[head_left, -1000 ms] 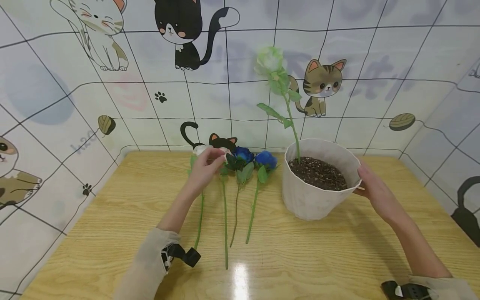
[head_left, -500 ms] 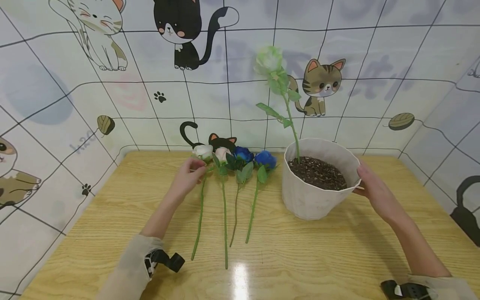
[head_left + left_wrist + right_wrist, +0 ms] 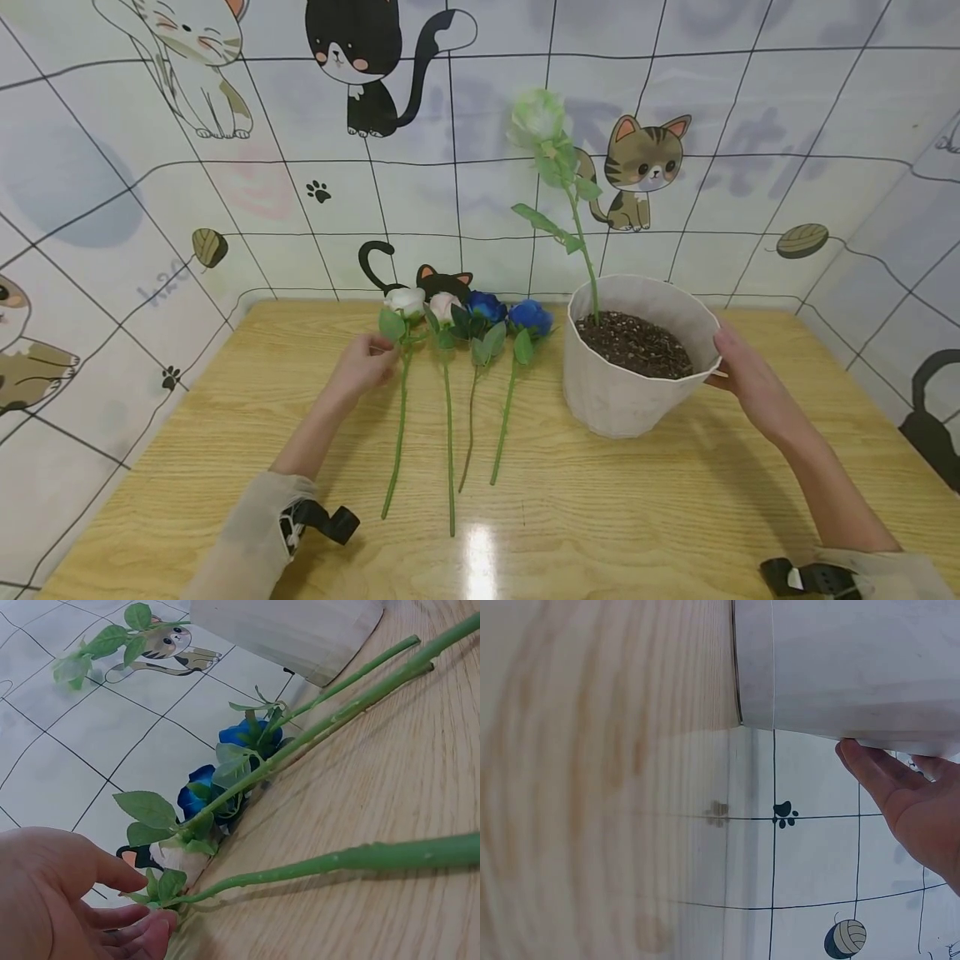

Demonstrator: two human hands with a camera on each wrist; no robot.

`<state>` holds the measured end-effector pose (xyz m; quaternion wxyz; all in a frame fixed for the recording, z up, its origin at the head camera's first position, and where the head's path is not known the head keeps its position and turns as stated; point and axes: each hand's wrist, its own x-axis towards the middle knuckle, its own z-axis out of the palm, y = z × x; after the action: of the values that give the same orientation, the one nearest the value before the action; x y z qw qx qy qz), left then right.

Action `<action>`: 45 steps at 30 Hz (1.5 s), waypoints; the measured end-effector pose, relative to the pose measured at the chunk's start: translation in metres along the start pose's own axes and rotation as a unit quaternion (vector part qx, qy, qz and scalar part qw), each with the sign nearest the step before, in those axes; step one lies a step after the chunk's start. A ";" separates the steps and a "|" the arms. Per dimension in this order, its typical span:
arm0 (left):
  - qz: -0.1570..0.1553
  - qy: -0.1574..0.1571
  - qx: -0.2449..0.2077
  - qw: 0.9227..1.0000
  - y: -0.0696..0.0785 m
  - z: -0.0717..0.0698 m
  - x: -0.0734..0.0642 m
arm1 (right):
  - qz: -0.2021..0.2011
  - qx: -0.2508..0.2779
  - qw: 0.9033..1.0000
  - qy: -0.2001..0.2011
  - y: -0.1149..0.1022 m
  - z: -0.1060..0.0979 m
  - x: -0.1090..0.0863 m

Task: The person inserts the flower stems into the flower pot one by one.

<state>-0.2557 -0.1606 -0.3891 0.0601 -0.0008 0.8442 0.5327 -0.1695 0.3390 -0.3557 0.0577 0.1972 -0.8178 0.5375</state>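
My left hand (image 3: 365,364) is at the leaves just below the head of a white rose (image 3: 405,302), the leftmost flower lying on the table. In the left wrist view, thumb and curled fingers close around its leafy upper stem (image 3: 166,889). My right hand (image 3: 750,383) grips the right rim of a white fabric-like pot (image 3: 622,408), thumb at the rim and fingers outside. Dark soil (image 3: 637,346) fills part of the pot, and a pale green rose (image 3: 540,117) stands in it at the left side, leaning left.
Right of the white rose lie a pale pink rose (image 3: 445,308), a dark blue rose (image 3: 487,307) and a brighter blue rose (image 3: 530,317), stems toward me. The wooden table (image 3: 600,517) meets a cat-patterned wall covering (image 3: 480,200) behind them.
My left hand has moved left and toward me from the pink and white rose heads to below the white one. A leaf of the white rose now sticks out left. My right hand stays put.
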 end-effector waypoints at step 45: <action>-0.039 -0.053 -0.083 0.994 -0.007 0.001 0.002 | 0.000 0.001 1.000 -0.003 0.000 0.000 0.000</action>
<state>-0.2568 -0.1622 -0.3961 0.1248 -0.0102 0.7921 0.5973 -0.1696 0.3395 -0.3558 0.0552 0.1992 -0.8173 0.5378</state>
